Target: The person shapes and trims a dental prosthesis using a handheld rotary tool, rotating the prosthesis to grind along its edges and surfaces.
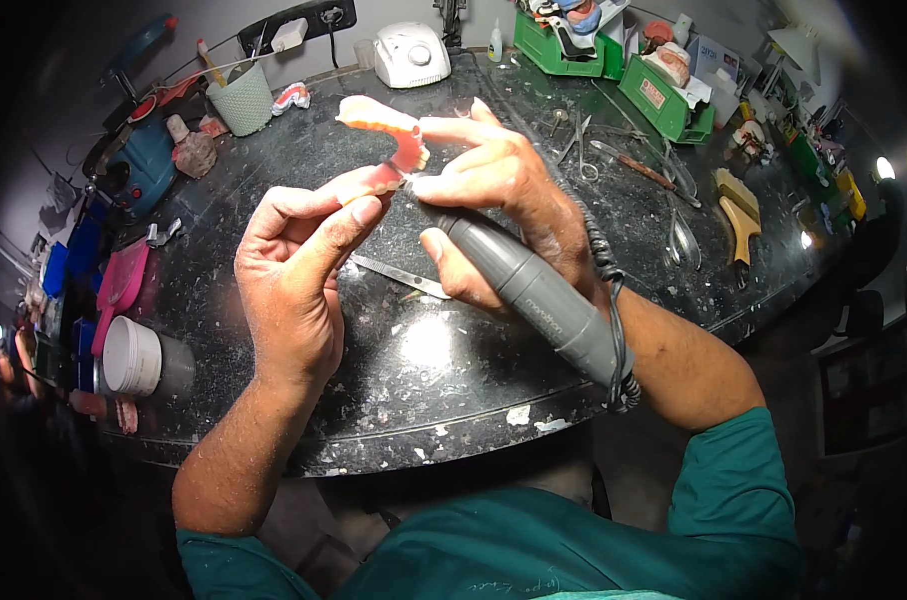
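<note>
Between the thumb and fingers of my left hand point(304, 250) is one end of a pink denture point(406, 150), a curved arch with pale teeth along it. My right hand point(519, 190) is wrapped round a grey handpiece point(534, 285), a rotary grinding tool with a coiled black cord point(599, 235) running by the wrist. The tool's tip meets or nearly meets the denture near my left fingertips; contact itself is hard to make out. My right index finger reaches to the denture's far side. Below the hands a metal knife-like tool point(399, 275) lies on the black worktop point(374, 400).
A white control box point(412, 55) stands at the back, near a woven cup point(242, 98) of tools. Green bins point(664, 100) fill the back right. Scissors point(578, 150), metal instruments and a brush point(740, 225) lie at right. A white tub point(132, 355) and pink dustpan-like piece point(124, 285) sit left.
</note>
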`<control>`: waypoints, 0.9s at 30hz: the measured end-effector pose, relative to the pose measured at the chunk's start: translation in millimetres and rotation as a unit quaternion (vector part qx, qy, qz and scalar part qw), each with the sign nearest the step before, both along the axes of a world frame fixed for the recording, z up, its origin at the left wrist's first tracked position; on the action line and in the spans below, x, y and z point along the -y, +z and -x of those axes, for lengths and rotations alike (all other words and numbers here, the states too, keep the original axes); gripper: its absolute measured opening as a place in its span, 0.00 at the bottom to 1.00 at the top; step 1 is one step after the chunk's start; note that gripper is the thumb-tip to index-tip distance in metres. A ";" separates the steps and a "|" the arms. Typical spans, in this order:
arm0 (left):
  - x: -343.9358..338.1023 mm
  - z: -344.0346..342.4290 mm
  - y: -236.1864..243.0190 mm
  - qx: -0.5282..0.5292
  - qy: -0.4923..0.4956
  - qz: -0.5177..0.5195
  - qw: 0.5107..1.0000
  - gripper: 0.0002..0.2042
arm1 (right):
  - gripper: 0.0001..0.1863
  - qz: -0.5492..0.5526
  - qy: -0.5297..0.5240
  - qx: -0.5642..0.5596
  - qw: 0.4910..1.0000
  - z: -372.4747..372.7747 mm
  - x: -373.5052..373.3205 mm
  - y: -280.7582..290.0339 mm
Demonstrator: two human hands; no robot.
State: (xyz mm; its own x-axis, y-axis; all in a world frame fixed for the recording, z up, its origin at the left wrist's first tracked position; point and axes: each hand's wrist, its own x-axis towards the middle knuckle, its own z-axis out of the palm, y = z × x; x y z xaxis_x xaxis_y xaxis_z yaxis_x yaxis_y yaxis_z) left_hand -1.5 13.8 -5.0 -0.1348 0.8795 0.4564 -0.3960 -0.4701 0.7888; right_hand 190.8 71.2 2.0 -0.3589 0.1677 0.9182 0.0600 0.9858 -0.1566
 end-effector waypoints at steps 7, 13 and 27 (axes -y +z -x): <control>2.4 0.0 1.3 -0.005 0.006 0.003 1.000 0.06 | 0.25 -0.003 0.021 -0.012 1.000 1.6 -1.2 -0.9; 2.1 2.8 1.6 -0.013 0.015 0.035 0.999 0.04 | 0.23 -0.008 0.028 0.024 0.999 -1.4 1.1 2.5; 0.6 3.6 1.3 -0.016 0.002 0.019 1.000 0.04 | 0.24 -0.008 0.027 0.012 1.000 -1.3 -0.7 1.4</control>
State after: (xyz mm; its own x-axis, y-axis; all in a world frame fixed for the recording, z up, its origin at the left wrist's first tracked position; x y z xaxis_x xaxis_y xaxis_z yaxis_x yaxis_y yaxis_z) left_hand -5.2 13.1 -3.8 -0.1248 0.8956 0.4269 -0.3675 -0.4414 0.8186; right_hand 192.1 72.0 3.4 -0.3890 0.1331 0.9116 0.0099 0.9901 -0.1403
